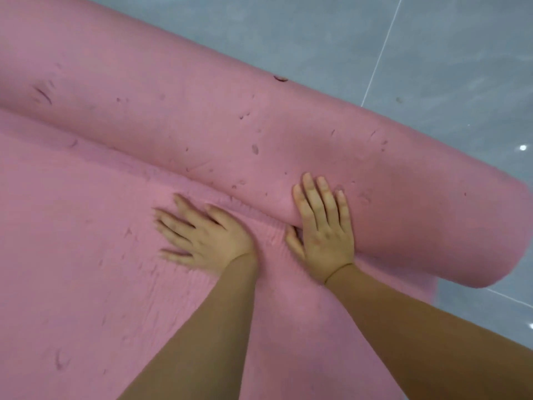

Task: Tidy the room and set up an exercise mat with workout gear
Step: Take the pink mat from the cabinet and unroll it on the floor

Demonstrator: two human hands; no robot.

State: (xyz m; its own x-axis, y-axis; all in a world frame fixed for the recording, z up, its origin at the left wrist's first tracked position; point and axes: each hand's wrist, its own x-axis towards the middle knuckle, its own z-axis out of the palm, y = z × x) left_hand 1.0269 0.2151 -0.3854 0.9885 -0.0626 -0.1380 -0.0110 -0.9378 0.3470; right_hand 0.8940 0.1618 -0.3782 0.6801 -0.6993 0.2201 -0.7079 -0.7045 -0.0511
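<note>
Pink foam exercise mat, pitted and scuffed, lies partly unrolled on the grey tiled floor. Its rolled-up part is a thick cylinder whose long axis runs from the upper left of the view down to the lower right, where its end stands just over the mat's side edge beside bare floor. Right hand lies flat on the near flank of the roll, close to that right-hand end, fingers straight and pointing up over the curve, thumb tucked down at the seam where roll meets flat sheet; this grip is open, pressing, holding nothing. Left hand is spread palm-down on the flat sheet just short of the seam, fingers splayed to the left, likewise open. The roll lies directly ahead of both hands, crosswise to the forearms; the right is the nearer and already touching. Likely next move: push away across the axis. Most of the roll's length sits unattended to the left, so it may run skewed.
</note>
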